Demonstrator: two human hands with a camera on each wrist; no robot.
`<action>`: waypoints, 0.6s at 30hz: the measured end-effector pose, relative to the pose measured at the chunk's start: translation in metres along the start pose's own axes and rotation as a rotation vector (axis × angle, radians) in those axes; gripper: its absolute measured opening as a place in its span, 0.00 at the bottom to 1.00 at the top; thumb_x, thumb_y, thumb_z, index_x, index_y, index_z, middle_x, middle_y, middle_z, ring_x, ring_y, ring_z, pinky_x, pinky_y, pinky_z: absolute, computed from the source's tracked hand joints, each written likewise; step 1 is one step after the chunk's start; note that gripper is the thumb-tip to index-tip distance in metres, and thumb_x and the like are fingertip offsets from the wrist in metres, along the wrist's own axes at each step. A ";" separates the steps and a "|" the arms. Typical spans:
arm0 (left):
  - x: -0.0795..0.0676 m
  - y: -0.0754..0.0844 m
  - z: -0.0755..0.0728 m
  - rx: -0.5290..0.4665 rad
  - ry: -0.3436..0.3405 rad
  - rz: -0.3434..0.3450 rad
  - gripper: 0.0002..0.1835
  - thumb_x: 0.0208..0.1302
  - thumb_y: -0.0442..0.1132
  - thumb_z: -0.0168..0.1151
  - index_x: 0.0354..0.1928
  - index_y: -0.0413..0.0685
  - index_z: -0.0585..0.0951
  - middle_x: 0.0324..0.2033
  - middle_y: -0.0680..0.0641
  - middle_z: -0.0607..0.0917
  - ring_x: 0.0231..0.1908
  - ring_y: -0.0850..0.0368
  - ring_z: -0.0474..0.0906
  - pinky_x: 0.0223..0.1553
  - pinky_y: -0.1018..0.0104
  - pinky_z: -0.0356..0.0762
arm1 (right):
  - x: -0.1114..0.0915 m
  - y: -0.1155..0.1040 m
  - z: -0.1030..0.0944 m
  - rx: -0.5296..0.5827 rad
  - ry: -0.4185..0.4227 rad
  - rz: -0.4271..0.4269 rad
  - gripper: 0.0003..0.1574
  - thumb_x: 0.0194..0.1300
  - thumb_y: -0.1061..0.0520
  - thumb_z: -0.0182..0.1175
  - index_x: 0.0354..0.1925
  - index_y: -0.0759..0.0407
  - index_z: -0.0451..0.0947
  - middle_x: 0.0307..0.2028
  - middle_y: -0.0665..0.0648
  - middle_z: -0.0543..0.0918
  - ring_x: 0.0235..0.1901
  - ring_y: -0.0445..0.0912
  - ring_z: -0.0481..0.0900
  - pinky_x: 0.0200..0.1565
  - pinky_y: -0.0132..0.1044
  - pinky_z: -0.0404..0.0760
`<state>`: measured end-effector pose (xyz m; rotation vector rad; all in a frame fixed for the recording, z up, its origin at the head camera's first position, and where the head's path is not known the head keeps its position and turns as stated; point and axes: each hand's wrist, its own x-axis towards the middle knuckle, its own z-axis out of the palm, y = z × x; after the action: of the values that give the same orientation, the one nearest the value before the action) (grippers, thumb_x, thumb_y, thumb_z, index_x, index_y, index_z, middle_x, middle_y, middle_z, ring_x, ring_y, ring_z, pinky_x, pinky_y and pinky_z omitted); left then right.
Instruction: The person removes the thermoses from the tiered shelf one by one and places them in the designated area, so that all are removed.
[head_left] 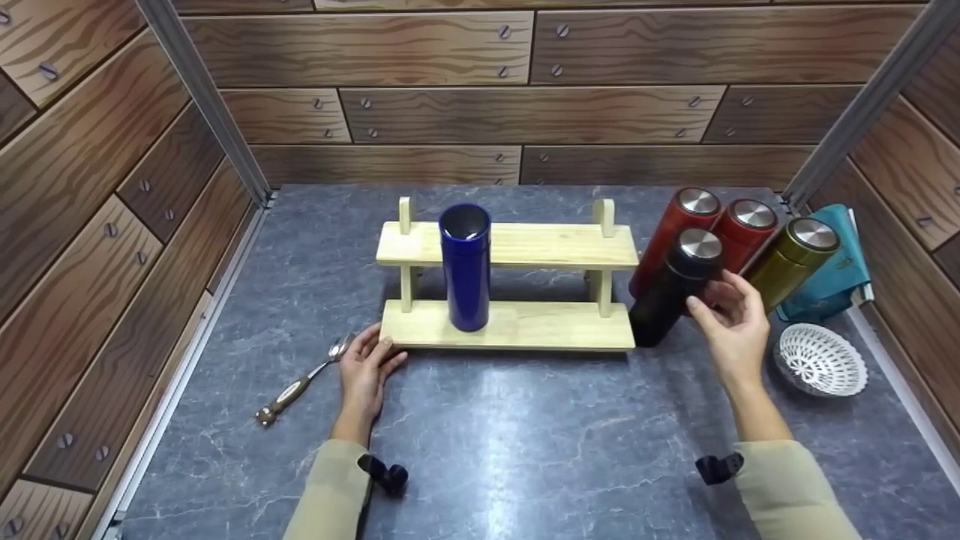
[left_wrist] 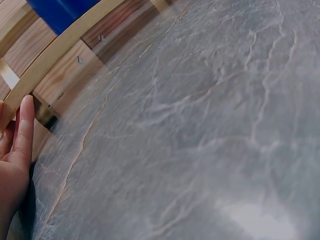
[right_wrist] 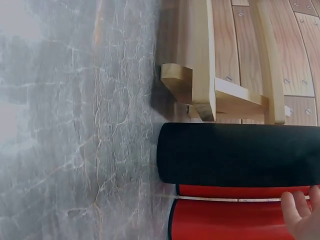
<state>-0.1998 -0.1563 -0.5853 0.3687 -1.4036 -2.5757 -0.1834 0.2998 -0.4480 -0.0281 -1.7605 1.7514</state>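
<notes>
My left hand [head_left: 365,373] grips the front left corner of a two-tier wooden shelf [head_left: 555,324]; in the left wrist view a finger [left_wrist: 25,132] lies against the board's edge. A blue thermos [head_left: 466,277] stands upright on the lower board. My right hand [head_left: 735,330] is beside a black thermos [head_left: 664,304], thumb and fingers spread; whether a fingertip touches it, I cannot tell. That thermos stands on the table by the shelf's right end. In the right wrist view, fingertips [right_wrist: 290,207] show below the black thermos [right_wrist: 235,155], before a red one [right_wrist: 225,220].
Two red thermoses [head_left: 679,214] [head_left: 742,232] and an olive-gold one [head_left: 787,262] stand behind my right hand. Right of them is a teal packet [head_left: 832,274], with a white woven basket [head_left: 855,367] in front. A spoon [head_left: 294,390] lies left of the shelf. Wood-patterned walls enclose the table.
</notes>
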 end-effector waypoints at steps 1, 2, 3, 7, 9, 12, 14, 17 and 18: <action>0.000 -0.001 0.000 -0.003 -0.001 0.001 0.23 0.60 0.25 0.58 0.58 0.33 0.69 0.47 0.38 0.74 0.37 0.52 0.79 0.39 0.54 0.84 | -0.001 0.000 -0.001 0.008 -0.001 -0.005 0.33 0.50 0.76 0.63 0.55 0.76 0.67 0.42 0.73 0.75 0.40 0.52 0.77 0.37 0.27 0.80; 0.000 -0.001 0.000 -0.006 -0.001 0.000 0.23 0.60 0.25 0.58 0.58 0.33 0.69 0.46 0.38 0.75 0.36 0.52 0.79 0.39 0.54 0.84 | -0.002 0.000 -0.002 0.018 -0.002 -0.008 0.32 0.50 0.77 0.63 0.55 0.77 0.67 0.41 0.72 0.75 0.39 0.52 0.77 0.37 0.27 0.80; 0.000 -0.001 0.000 -0.006 0.000 -0.001 0.22 0.60 0.25 0.58 0.58 0.33 0.69 0.46 0.39 0.75 0.36 0.52 0.79 0.39 0.54 0.84 | -0.002 0.001 -0.004 0.030 -0.004 -0.009 0.32 0.49 0.77 0.63 0.54 0.77 0.67 0.40 0.71 0.75 0.39 0.52 0.77 0.37 0.27 0.81; 0.001 -0.001 0.001 -0.009 0.001 0.003 0.22 0.60 0.25 0.58 0.57 0.33 0.69 0.46 0.38 0.75 0.36 0.52 0.80 0.38 0.55 0.84 | -0.006 0.011 -0.008 0.094 -0.012 -0.002 0.31 0.49 0.78 0.63 0.53 0.76 0.68 0.39 0.68 0.77 0.37 0.51 0.78 0.36 0.28 0.82; 0.001 0.000 0.002 -0.001 -0.002 0.006 0.22 0.60 0.25 0.58 0.57 0.33 0.69 0.46 0.39 0.74 0.36 0.52 0.79 0.38 0.55 0.84 | -0.008 0.015 -0.009 0.126 -0.019 0.007 0.30 0.49 0.78 0.63 0.53 0.76 0.69 0.38 0.67 0.77 0.37 0.50 0.78 0.35 0.28 0.82; 0.000 -0.001 0.001 0.006 -0.001 0.004 0.23 0.60 0.25 0.59 0.58 0.33 0.69 0.47 0.38 0.74 0.36 0.52 0.79 0.39 0.55 0.84 | -0.014 0.019 -0.008 0.158 -0.037 0.016 0.29 0.49 0.78 0.63 0.52 0.76 0.69 0.37 0.66 0.78 0.36 0.50 0.79 0.35 0.28 0.82; 0.000 -0.001 0.001 0.009 0.001 0.002 0.23 0.60 0.25 0.59 0.58 0.33 0.69 0.47 0.38 0.74 0.36 0.51 0.79 0.38 0.55 0.84 | -0.017 0.019 -0.007 0.179 -0.056 0.021 0.29 0.49 0.78 0.63 0.51 0.77 0.68 0.37 0.66 0.78 0.36 0.50 0.78 0.36 0.28 0.82; 0.000 -0.001 0.000 0.010 0.001 -0.001 0.23 0.60 0.26 0.59 0.58 0.34 0.69 0.47 0.38 0.74 0.36 0.51 0.79 0.39 0.55 0.84 | -0.022 0.019 -0.003 0.204 -0.081 0.028 0.28 0.50 0.78 0.63 0.51 0.78 0.68 0.38 0.67 0.78 0.36 0.51 0.79 0.38 0.29 0.83; 0.000 -0.001 0.000 0.011 0.000 -0.002 0.24 0.60 0.26 0.60 0.58 0.34 0.69 0.48 0.38 0.74 0.36 0.51 0.79 0.39 0.55 0.84 | -0.023 0.019 -0.001 0.212 -0.090 0.030 0.28 0.50 0.78 0.63 0.51 0.79 0.68 0.38 0.68 0.78 0.36 0.51 0.79 0.38 0.30 0.83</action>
<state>-0.1994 -0.1556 -0.5858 0.3720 -1.4187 -2.5698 -0.1721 0.2926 -0.4747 0.1157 -1.6342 1.9798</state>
